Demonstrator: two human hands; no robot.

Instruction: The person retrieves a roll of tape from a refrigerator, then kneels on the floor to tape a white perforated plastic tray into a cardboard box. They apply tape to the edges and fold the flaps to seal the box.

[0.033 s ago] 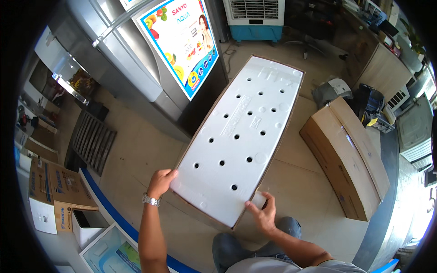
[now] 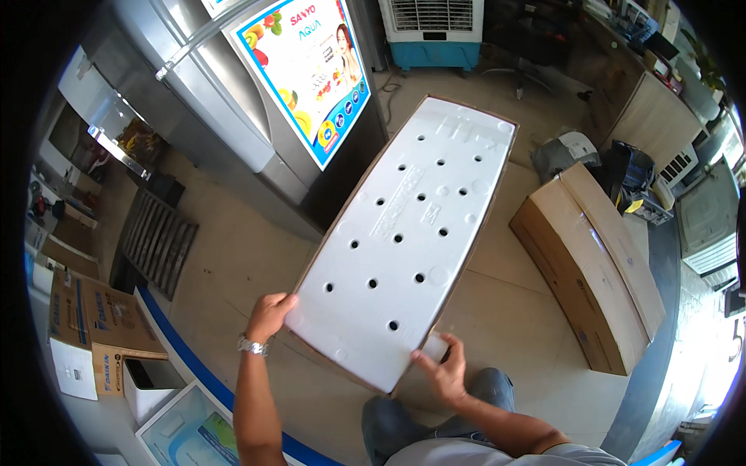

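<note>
Between my hands is a long cardboard box [image 2: 460, 290] whose upper face is a white foam panel [image 2: 416, 217] with several round dark holes and raised lettering. It slants away from me toward the far right. My left hand [image 2: 270, 317], with a metal watch on the wrist, grips the near left edge, its thumb on the foam. At the near right edge my right hand [image 2: 447, 369] holds on with its thumb against the rim. A small pale patch shows beside its fingers; what it is I cannot tell. The box's underside is hidden.
A grey fridge [image 2: 256, 147] with a bright poster stands at the far left. Another long cardboard box [image 2: 590, 264] lies on the floor to the right. A white and teal air cooler [image 2: 434, 39] is at the back. Cartons [image 2: 116, 326] and a wooden slatted pallet [image 2: 159, 241] are on the left.
The foam-topped box has shifted slightly left and toward me, and both hands have moved with it. Their grips look the same.
</note>
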